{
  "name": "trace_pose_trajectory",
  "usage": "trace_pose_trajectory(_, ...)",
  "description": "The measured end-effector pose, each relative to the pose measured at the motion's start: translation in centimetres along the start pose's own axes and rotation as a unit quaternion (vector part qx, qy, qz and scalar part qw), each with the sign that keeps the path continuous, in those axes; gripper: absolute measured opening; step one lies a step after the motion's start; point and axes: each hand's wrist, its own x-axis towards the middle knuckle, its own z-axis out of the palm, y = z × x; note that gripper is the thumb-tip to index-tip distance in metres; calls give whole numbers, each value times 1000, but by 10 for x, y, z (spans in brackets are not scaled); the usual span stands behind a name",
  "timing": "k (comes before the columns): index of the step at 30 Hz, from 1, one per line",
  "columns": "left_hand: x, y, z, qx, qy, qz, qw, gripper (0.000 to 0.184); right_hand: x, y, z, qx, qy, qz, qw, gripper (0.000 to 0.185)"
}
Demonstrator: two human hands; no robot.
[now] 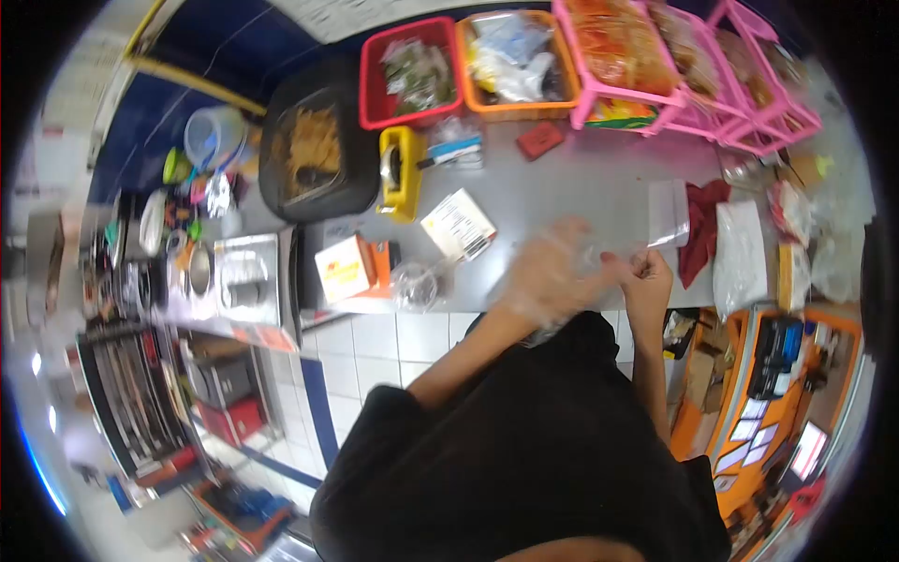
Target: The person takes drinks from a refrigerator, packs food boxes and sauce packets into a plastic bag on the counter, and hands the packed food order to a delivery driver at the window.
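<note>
My left hand (pixel 551 270) is over the front edge of the metal counter (pixel 599 192), smeared by motion. A clear plastic glove (pixel 534 281) seems to cover it, and its fingers are too blurred to read. Close by on the right is my right hand (pixel 648 279), bare, with thumb and fingers pinched together beside the left hand's fingertips. What lies in that pinch is hidden or see-through. Behind the right hand are a clear plastic sheet (pixel 668 215) and a dark red cloth (pixel 702 229). To the left stands a clear plastic cup (pixel 416 285).
A white-and-orange box (pixel 345 270), a white labelled carton (pixel 458 225) and a yellow tape dispenser (pixel 401 178) are on the left. Red (pixel 412 120), orange (pixel 515 111) and pink baskets (pixel 626 92) line the back. A black tub (pixel 351 201) holds brownish food.
</note>
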Motion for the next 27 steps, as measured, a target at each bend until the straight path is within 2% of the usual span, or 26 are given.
trace_pose_trajectory(1,2,-1,7,-48,-118,-47,991,57,-1,7,5,-85,-24,-28,996,20)
trace_pose_trajectory(2,6,-3,12,-100,-232,-89,963,52,-5,-14,18,-29,-44,-37,998,19)
trace_pose_trajectory(3,8,-14,19,-105,-211,-98,967,52,-3,-22,22,-33,-66,-45,996,19)
trace_pose_trajectory(5,8,-53,40,-347,-252,-234,873,42,1,-30,24,-73,-91,-3,993,20)
trace_pose_trajectory(6,5,-66,43,-353,-246,-236,871,42,-4,-33,29,-98,-102,-11,990,18)
trace_pose_trajectory(8,-3,-83,48,-208,-122,-117,964,35,-9,-32,34,-93,-141,8,986,18)
trace_pose_trajectory(10,-6,-80,29,-396,-31,-264,879,29,-7,-42,32,-3,-158,55,986,22)
trace_pose_trajectory(11,-4,-78,22,-522,29,-263,811,27,4,-32,24,-10,-143,51,988,22)
trace_pose_trajectory(12,-2,-77,17,-632,88,-261,724,26,16,-11,15,90,-120,127,980,13)
trace_pose_trajectory(13,-2,-82,17,-635,76,-259,724,26,23,-12,16,194,-96,201,956,7)
trace_pose_trajectory(14,-5,-91,21,-617,56,-270,737,26,26,-14,16,255,-58,239,935,10)
trace_pose_trajectory(15,-11,-99,25,-598,38,-283,749,27,33,-1,14,255,-49,240,935,10)
trace_pose_trajectory(16,-17,-108,24,-599,31,-283,748,27,47,21,7,289,-4,286,914,9)
trace_pose_trajectory(18,-29,-127,18,-568,122,-353,734,27,64,37,-29,319,42,326,889,9)
trace_pose_trajectory(19,-37,-140,12,-570,120,-351,733,27,74,39,-53,319,6,291,902,9)
trace_pose_trajectory(20,-45,-154,4,-580,65,-355,730,31,79,40,-65,320,-30,256,912,14)
trace_pose_trajectory(21,-53,-160,-1,-587,8,-359,726,35,84,41,-67,323,-24,253,911,14)
trace_pose_trajectory(22,-54,-128,-3,-424,-38,-328,844,39,93,41,-67,186,43,193,962,17)
trace_pose_trajectory(23,-55,-95,-6,-236,-72,-293,924,43,98,42,-70,41,107,129,985,20)
trace_pose_trajectory(24,-57,-103,11,-210,-128,-254,935,39,101,42,-73,-16,95,89,991,22)
trace_pose_trajectory(25,-50,-94,16,-183,-174,-214,944,35,95,26,-64,-15,89,84,992,22)
trace_pose_trajectory(27,-33,-67,16,-129,-132,-279,942,38,46,-11,-37,-198,89,-35,975,22)
